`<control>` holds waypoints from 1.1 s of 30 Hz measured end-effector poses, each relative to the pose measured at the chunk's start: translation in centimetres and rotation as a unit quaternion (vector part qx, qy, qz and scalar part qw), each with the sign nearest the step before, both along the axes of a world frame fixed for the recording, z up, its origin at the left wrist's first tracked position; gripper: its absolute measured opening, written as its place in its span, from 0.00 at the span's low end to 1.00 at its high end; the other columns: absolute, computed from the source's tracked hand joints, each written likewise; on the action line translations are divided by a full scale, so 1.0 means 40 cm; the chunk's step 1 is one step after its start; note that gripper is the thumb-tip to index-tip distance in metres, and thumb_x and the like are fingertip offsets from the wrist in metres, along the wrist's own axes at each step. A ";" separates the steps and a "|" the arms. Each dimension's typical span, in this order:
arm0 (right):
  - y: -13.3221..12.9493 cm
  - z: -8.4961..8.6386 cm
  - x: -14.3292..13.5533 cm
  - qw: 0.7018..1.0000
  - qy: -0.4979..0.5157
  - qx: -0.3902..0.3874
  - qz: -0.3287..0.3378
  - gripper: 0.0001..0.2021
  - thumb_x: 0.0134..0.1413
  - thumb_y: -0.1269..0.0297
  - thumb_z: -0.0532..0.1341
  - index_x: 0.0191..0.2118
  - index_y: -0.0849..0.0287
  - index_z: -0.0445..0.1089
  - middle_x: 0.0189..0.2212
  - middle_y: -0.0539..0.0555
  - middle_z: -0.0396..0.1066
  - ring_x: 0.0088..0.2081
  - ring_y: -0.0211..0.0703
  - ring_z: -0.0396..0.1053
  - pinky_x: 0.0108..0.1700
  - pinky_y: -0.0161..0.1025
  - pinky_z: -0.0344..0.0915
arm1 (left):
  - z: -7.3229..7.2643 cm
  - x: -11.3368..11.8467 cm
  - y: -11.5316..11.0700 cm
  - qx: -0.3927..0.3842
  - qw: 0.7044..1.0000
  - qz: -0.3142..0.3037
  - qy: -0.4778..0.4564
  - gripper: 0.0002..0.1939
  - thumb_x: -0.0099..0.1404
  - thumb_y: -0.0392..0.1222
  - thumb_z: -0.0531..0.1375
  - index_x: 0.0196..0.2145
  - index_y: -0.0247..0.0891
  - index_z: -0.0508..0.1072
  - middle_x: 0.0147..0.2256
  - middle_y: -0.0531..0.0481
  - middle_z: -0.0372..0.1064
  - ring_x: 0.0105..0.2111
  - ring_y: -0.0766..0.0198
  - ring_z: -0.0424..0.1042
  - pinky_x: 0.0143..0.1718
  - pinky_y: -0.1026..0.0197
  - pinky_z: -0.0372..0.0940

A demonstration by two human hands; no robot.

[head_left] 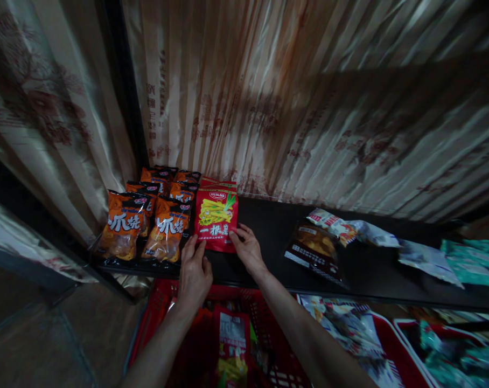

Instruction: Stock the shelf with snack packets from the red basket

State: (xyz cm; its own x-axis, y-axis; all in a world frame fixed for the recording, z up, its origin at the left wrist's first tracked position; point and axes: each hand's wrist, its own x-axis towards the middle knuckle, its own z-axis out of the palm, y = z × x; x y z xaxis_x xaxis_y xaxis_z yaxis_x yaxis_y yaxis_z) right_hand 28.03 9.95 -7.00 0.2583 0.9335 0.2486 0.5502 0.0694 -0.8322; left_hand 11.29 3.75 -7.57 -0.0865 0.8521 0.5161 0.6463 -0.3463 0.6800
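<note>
A red snack bag [216,215] with a picture of yellow strips and a green stalk stands upright on the black shelf [264,226]. Its lower left corner is pinched by the fingers of my left hand [195,272]. My right hand [246,249] grips the lower right edge, thumb and fingers closed against it. Directly left of this bag, several orange-and-black snack bags stand in two rows; the front ones are a left bag [122,226] and a right bag [167,230]. The right one is close to my left hand.
Below the shelf edge sits a red basket [269,323] holding another red snack bag [232,345]. Further right on the shelf lie a brown bag [315,245], white packets [374,233] and teal packets [474,261]. A dark post [127,81] and patterned curtain [236,108] stand behind.
</note>
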 end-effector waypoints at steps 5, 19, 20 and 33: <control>0.009 0.007 -0.002 1.000 0.000 -0.005 0.016 0.14 0.48 0.53 0.58 0.34 0.55 0.77 0.43 0.57 0.72 0.47 0.48 0.68 0.50 0.44 0.63 | -0.008 0.000 0.004 -0.002 1.000 -0.001 -0.003 0.21 0.58 0.29 0.52 0.49 0.32 0.71 0.55 0.37 0.61 0.57 0.50 0.59 0.58 0.44 0.58; 0.019 0.016 0.000 0.999 -0.022 -0.030 -0.010 0.14 0.48 0.53 0.58 0.33 0.54 0.77 0.40 0.55 0.72 0.43 0.47 0.69 0.48 0.43 0.64 | -0.005 0.000 0.001 -0.014 1.000 -0.012 -0.017 0.21 0.58 0.30 0.52 0.49 0.32 0.71 0.55 0.37 0.61 0.58 0.50 0.58 0.58 0.46 0.58; 0.020 0.014 0.001 0.999 -0.023 -0.027 -0.011 0.13 0.48 0.53 0.59 0.33 0.54 0.77 0.41 0.55 0.71 0.44 0.47 0.69 0.48 0.44 0.64 | -0.005 0.000 0.001 -0.012 1.000 -0.011 -0.018 0.21 0.58 0.30 0.52 0.49 0.32 0.71 0.55 0.37 0.61 0.58 0.50 0.58 0.58 0.46 0.58; 0.016 0.017 -0.005 0.999 -0.041 -0.027 -0.015 0.12 0.48 0.55 0.59 0.33 0.53 0.78 0.44 0.56 0.71 0.47 0.48 0.67 0.50 0.43 0.63 | 0.008 -0.001 -0.011 -0.023 1.000 -0.014 -0.006 0.20 0.58 0.29 0.51 0.48 0.33 0.71 0.55 0.38 0.61 0.59 0.50 0.56 0.59 0.45 0.55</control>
State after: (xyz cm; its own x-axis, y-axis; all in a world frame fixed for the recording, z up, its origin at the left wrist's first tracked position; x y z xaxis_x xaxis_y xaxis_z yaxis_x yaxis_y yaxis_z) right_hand 27.82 10.61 -6.31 0.2675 0.9384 0.2187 0.6179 0.0071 -0.7863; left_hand 11.24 3.33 -7.24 -0.0680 0.8770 0.4756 0.6278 -0.3329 0.7036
